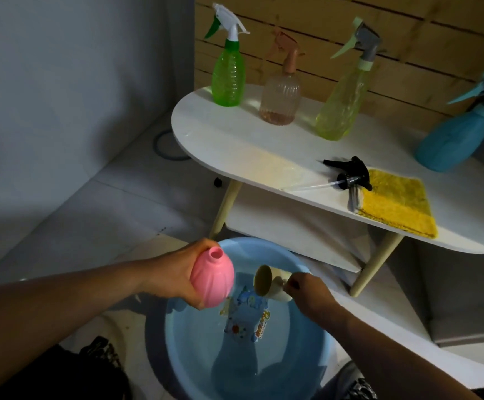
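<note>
My left hand [174, 274] grips a pink bottle [213, 278] without its spray head, tilted over the left rim of a light blue basin [307, 368] on the floor. The bottle's open neck points up and away. My right hand [311, 294] holds a cream cup [269, 282] by its handle, tipped on its side with its mouth toward the pink bottle, above the basin. The basin holds water, and a picture shows on its bottom. A black spray head [350, 173] with its clear tube lies on the white table [235, 145].
On the low white table stand a green spray bottle [229, 70], a clear pinkish one [281, 93], a yellow-green one [342, 108] and a blue one [454, 134]. A yellow cloth [396, 206] lies near the front edge. A lower shelf sits under the table. My knees flank the basin.
</note>
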{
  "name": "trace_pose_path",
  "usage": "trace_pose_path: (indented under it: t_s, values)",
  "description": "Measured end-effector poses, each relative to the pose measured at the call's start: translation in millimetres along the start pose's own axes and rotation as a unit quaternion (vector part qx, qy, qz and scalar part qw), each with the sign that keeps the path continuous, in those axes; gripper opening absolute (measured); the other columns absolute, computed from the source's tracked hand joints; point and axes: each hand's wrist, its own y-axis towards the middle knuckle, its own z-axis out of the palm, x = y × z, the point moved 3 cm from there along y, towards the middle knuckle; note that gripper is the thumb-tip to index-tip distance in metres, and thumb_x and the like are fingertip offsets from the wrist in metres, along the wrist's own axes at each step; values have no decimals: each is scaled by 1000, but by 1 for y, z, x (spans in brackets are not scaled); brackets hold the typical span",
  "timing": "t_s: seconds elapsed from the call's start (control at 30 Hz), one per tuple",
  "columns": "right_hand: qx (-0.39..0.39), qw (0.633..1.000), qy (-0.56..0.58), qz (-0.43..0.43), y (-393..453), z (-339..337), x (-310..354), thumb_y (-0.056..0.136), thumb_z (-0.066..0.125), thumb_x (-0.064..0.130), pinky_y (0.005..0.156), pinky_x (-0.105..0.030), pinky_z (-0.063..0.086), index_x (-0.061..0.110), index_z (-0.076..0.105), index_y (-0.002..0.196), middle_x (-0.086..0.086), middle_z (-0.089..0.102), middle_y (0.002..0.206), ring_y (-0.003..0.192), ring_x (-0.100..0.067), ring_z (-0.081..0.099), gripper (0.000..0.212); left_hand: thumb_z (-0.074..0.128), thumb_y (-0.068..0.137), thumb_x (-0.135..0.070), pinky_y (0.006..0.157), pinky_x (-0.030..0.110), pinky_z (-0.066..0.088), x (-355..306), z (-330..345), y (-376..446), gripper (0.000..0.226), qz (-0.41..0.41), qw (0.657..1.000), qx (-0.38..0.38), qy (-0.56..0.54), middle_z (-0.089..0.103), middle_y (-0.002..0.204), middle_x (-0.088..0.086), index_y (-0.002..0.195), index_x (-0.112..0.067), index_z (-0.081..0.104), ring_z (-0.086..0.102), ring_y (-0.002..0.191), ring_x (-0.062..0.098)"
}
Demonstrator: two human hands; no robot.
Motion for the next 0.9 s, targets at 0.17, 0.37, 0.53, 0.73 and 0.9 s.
trace_pose_path:
  t_s: [0.17, 0.37, 0.53, 0.73, 0.9]
  values:
    - [25, 996, -88, -12, 7, 21, -11, 100, 56, 39, 75, -28, 41, 21, 70, 112, -4, 70, 109, 102, -25, 64, 25, 93, 53, -24, 72, 38, 65, 5, 3, 0, 94, -14, 1000, 11, -7, 52, 124, -17, 124, -58, 40, 59, 113, 16]
    - [81, 986, -145, 0, 17, 43, -14, 100, 57, 38, 89, -29, 47, 23, 70, 120, -6, 70, 124, 116, -27, 64, 28, 96, 58, -21, 82, 40, 63, 4, 1, 3, 94, -33, 999, 24, -1, 52, 125, -21, 127, -54, 42, 57, 115, 10]
    - [111, 986, -122, 5, 18, 57, -12, 99, 58, 34, 91, -30, 47, 20, 69, 121, -7, 69, 125, 117, -28, 64, 28, 95, 62, -16, 78, 30, 62, 5, -1, 6, 94, -34, 999, 35, 11, 49, 125, -22, 129, -52, 40, 57, 113, 10]
    - [49, 995, 42, 72, 20, 38, -13, 96, 61, 43, 69, -28, 46, 15, 65, 89, -3, 67, 88, 85, -22, 67, 29, 95, 56, -23, 83, 39, 63, 14, -6, 8, 95, -37, 999, 34, 17, 51, 127, -20, 125, -60, 39, 56, 117, 11]
    - [15, 979, 181, 94, 14, 5, -10, 82, 81, 44, 60, -27, 44, 12, 72, 82, -3, 68, 72, 63, -13, 57, 33, 93, 59, -18, 70, 21, 56, 13, -9, 10, 93, -32, 999, 34, 10, 53, 124, -19, 128, -53, 41, 57, 112, 9]
